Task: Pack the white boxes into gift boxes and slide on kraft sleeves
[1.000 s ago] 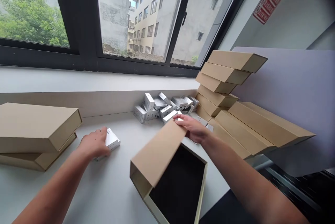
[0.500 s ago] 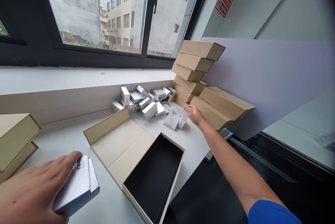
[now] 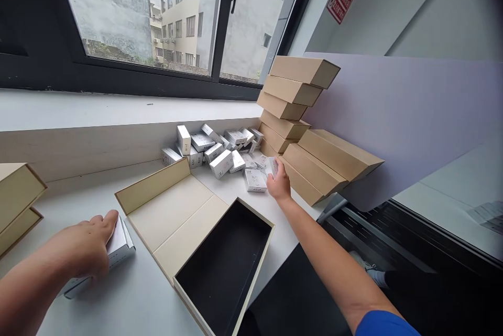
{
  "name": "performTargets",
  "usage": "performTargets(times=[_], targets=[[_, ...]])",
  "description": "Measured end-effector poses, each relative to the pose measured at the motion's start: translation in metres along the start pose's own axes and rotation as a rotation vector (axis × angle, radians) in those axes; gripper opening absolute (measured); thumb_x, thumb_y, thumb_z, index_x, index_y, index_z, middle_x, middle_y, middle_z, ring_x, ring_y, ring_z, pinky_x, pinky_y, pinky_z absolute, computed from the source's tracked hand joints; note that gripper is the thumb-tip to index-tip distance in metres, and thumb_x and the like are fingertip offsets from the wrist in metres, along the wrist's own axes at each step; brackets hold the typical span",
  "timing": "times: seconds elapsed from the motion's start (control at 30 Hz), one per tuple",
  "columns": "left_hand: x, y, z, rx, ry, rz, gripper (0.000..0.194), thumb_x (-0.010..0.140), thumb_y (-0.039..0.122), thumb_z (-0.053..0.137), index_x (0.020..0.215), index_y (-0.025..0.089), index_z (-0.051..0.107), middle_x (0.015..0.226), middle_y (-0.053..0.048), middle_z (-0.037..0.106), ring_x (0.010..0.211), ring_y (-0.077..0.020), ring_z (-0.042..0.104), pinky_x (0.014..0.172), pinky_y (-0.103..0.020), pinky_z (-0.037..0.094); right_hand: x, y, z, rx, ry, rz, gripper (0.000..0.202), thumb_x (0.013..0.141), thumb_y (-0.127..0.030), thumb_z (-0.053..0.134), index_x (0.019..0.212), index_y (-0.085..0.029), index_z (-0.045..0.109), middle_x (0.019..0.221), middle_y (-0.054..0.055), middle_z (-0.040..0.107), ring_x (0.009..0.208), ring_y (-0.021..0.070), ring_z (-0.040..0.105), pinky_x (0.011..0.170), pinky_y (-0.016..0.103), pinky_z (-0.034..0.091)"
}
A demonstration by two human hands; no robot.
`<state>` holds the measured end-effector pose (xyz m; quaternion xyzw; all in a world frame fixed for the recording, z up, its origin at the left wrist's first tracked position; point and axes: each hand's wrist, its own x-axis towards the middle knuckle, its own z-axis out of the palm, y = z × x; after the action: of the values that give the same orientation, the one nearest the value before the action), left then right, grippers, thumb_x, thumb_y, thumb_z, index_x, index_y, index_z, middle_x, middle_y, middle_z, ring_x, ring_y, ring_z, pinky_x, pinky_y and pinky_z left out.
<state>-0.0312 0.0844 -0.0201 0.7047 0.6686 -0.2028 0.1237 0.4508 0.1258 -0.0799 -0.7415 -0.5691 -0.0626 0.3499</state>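
Note:
My left hand [image 3: 88,244] is closed over small white cartons [image 3: 120,247] low at the left, close to the white tabletop; the palm hides part of them. Farther out, my right hand [image 3: 280,183] grips a small white carton [image 3: 271,166] beside the loose ones. Another white carton [image 3: 255,181] lies flat just left of that hand. Between my arms stands an open gift box [image 3: 273,228] with a black inside, its cream lid [image 3: 176,210] folded back to the left. Nothing lies in its black tray.
A heap of white cartons [image 3: 222,163] lies against the sill wall. Brown boxes [image 3: 291,84] are stacked at the back right, with more brown boxes [image 3: 326,163] before them. Two cream boxes [image 3: 18,194] sit at the left edge. A lilac partition [image 3: 412,116] borders the right.
My right hand has moved left and taken hold of a white carton. My left hand has lowered its cartons toward the tabletop. The view has shifted slightly.

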Motion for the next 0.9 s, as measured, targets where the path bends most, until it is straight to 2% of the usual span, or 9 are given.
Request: performTargets(times=[0.1,0.2,0.37,0.43,0.53,0.63,0.73,0.83,0.9], targets=[[0.0,0.002,-0.003,-0.015,-0.086,-0.021,0.098,0.037,0.015,0.046,0.135,0.011,0.044,0.14,-0.019,0.055,0.125,-0.0328,0.055,0.082,-0.034,0.048,-0.014,-0.003,-0.012,-0.023,0.011,-0.355,0.062,0.091,-0.007,0.043,0.151,-0.025,0.042,0.151,0.007,0.052,0.145,0.0255,0.043,0.12,0.05,0.038],[-0.001,0.004,-0.007,-0.015,-0.102,-0.015,0.092,0.037,0.015,0.044,0.129,0.012,0.044,0.135,-0.018,0.057,0.122,-0.0315,0.056,0.086,-0.034,0.047,-0.022,-0.003,-0.02,-0.04,-0.01,-0.632,0.053,0.092,-0.005,0.045,0.136,-0.032,0.059,0.141,0.0,0.062,0.144,0.0219,0.044,0.125,0.05,0.03],[0.001,0.004,-0.005,-0.004,-0.107,-0.02,0.088,0.04,0.013,0.047,0.127,0.014,0.042,0.131,-0.017,0.058,0.12,-0.0303,0.056,0.088,-0.035,0.046,-0.035,-0.004,-0.023,-0.04,0.062,-0.879,0.056,0.092,-0.003,0.049,0.138,-0.034,0.056,0.134,0.001,0.067,0.144,0.0232,0.043,0.123,0.06,0.027],[0.002,0.004,-0.004,-0.004,-0.088,-0.016,0.088,0.04,0.012,0.05,0.127,0.015,0.041,0.131,-0.017,0.058,0.12,-0.0307,0.056,0.088,-0.035,0.047,-0.039,-0.009,-0.023,0.021,0.06,-0.9,0.051,0.092,-0.005,0.051,0.135,-0.032,0.059,0.134,0.002,0.068,0.143,0.0246,0.044,0.122,0.06,0.029],[0.0,0.004,-0.004,0.006,-0.051,0.008,0.083,0.042,0.012,0.052,0.124,0.015,0.044,0.128,-0.018,0.059,0.118,-0.0321,0.058,0.085,-0.036,0.048,-0.041,-0.022,-0.023,0.209,-0.017,-0.675,0.035,0.094,-0.019,0.054,0.126,-0.026,0.066,0.136,0.008,0.066,0.136,0.0274,0.054,0.121,0.055,0.035],[-0.005,0.004,-0.008,0.007,-0.05,0.018,0.082,0.043,0.012,0.055,0.125,0.014,0.046,0.128,-0.021,0.059,0.118,-0.034,0.058,0.084,-0.037,0.05,-0.029,-0.035,-0.023,0.431,-0.005,-0.23,0.048,0.093,-0.037,0.059,0.137,-0.02,0.056,0.139,0.014,0.063,0.127,0.03,0.062,0.11,0.05,0.05],[-0.011,0.006,-0.012,0.01,-0.044,0.024,0.084,0.044,0.012,0.058,0.127,0.016,0.046,0.129,-0.02,0.058,0.12,-0.0335,0.058,0.088,-0.036,0.05,-0.003,-0.042,-0.023,0.611,-0.034,0.226,0.053,0.094,-0.051,0.054,0.136,-0.019,0.05,0.121,0.013,0.07,0.106,0.0266,0.072,0.086,0.04,0.063],[-0.013,0.006,-0.015,0.006,-0.06,0.031,0.083,0.045,0.013,0.059,0.127,0.015,0.046,0.128,-0.021,0.058,0.12,-0.0336,0.058,0.089,-0.037,0.05,0.019,-0.038,-0.02,0.579,-0.146,0.385,0.042,0.097,-0.054,0.047,0.114,-0.018,0.06,0.096,0.01,0.072,0.084,0.0217,0.074,0.07,0.033,0.064],[-0.011,0.004,-0.015,-0.003,-0.069,0.03,0.083,0.046,0.014,0.059,0.128,0.012,0.045,0.131,-0.022,0.056,0.122,-0.0341,0.056,0.09,-0.037,0.05,0.021,-0.032,-0.016,0.494,-0.222,0.435,0.039,0.097,-0.052,0.049,0.109,-0.017,0.062,0.091,0.008,0.071,0.078,0.0193,0.072,0.069,0.033,0.063]])
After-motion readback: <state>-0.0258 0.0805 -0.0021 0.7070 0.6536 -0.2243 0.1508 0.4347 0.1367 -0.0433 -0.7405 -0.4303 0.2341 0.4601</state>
